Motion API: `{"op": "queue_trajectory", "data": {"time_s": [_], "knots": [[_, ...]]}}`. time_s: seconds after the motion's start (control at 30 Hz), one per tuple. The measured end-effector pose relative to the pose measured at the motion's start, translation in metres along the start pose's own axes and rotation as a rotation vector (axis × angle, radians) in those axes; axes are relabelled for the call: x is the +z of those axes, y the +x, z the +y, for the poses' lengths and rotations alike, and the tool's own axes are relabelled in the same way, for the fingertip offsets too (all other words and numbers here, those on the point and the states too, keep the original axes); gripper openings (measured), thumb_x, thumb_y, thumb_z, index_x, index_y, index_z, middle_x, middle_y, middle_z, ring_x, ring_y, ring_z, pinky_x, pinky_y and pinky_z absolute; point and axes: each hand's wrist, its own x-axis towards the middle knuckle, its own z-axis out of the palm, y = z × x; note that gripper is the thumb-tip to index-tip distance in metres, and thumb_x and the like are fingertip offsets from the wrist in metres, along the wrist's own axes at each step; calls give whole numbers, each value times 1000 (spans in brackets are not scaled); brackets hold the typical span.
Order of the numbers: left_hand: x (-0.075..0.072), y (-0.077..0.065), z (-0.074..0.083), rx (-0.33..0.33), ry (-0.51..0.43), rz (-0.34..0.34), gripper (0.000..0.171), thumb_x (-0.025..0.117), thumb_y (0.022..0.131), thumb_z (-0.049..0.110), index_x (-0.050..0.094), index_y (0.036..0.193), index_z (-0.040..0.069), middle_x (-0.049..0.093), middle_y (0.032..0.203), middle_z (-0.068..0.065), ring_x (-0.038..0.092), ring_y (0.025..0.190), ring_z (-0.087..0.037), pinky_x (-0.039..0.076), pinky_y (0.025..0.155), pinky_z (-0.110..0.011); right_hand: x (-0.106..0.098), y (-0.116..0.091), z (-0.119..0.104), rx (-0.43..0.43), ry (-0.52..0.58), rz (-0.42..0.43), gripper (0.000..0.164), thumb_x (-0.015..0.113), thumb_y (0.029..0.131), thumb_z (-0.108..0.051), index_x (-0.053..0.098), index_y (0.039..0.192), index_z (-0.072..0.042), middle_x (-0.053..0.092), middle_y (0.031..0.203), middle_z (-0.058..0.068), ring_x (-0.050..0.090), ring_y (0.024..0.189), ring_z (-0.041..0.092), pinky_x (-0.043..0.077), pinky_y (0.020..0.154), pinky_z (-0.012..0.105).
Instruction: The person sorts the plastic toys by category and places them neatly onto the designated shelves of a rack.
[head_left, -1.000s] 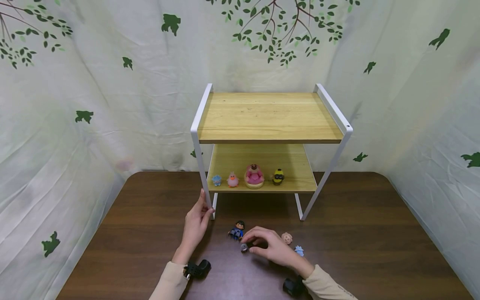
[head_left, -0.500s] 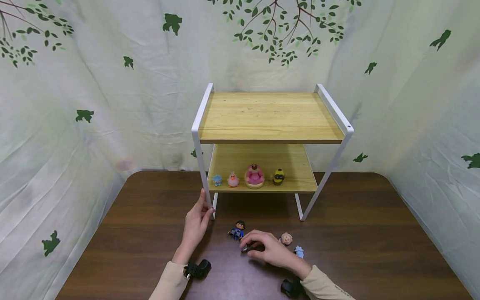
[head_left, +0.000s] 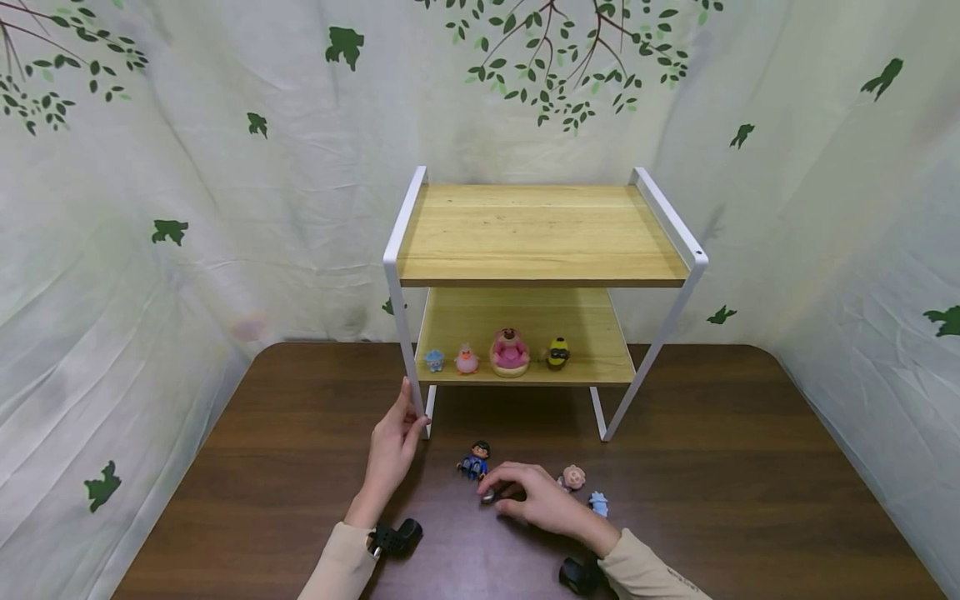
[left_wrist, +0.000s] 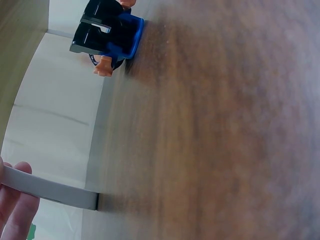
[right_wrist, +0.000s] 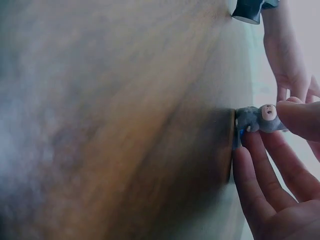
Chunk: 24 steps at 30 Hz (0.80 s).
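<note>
Gripping the white front leg (head_left: 401, 329) at the left of the shelf (head_left: 536, 233), the left hand (head_left: 393, 432) seems well placed to steady it, and we would ask only a light, even hold there. To its right, the toy boy (head_left: 474, 461) is on the table (head_left: 712, 467) close to the work, so we should mind not to brush it. The small grey figure (right_wrist: 252, 118) is at the near middle of the table, with the thumb and fingers of the right hand (head_left: 543, 498) curled round it; pinching the body squarely from both sides would likely serve us better than catching the head. Farther right, the pig toy (head_left: 573, 477) and the blue toy (head_left: 598, 502) are close to that hand, so we judge a straight lift safer than a sideways sweep. The left wrist view crops most of the left hand and part of the toy boy; fingers cover much of the grey figure in the head view, so we cannot tell how firmly it is pressed, and the right hand hides some of the pig toy.
</note>
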Motion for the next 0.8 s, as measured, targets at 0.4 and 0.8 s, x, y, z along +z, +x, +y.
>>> {"op": "queue_trajectory", "data": {"time_s": [0.4, 0.8], "knots": [[1, 0, -3, 11, 5, 8, 103, 70, 79, -11, 15, 154, 31, 58, 77, -10, 62, 66, -21, 57, 60, -37, 2, 9, -4, 53, -26, 0, 27, 65, 87, 6, 68, 106, -13, 65, 106, -3, 60, 97, 9, 52, 83, 26], [1, -1, -1, -4, 7, 4, 103, 70, 79, -11, 14, 154, 34, 60, 79, -11, 62, 66, -22, 57, 59, -38, 6, 15, -2, 81, -55, 41, 21, 64, 87, 4, 67, 97, -14, 66, 95, -5, 62, 85, 8, 52, 74, 24]]}}
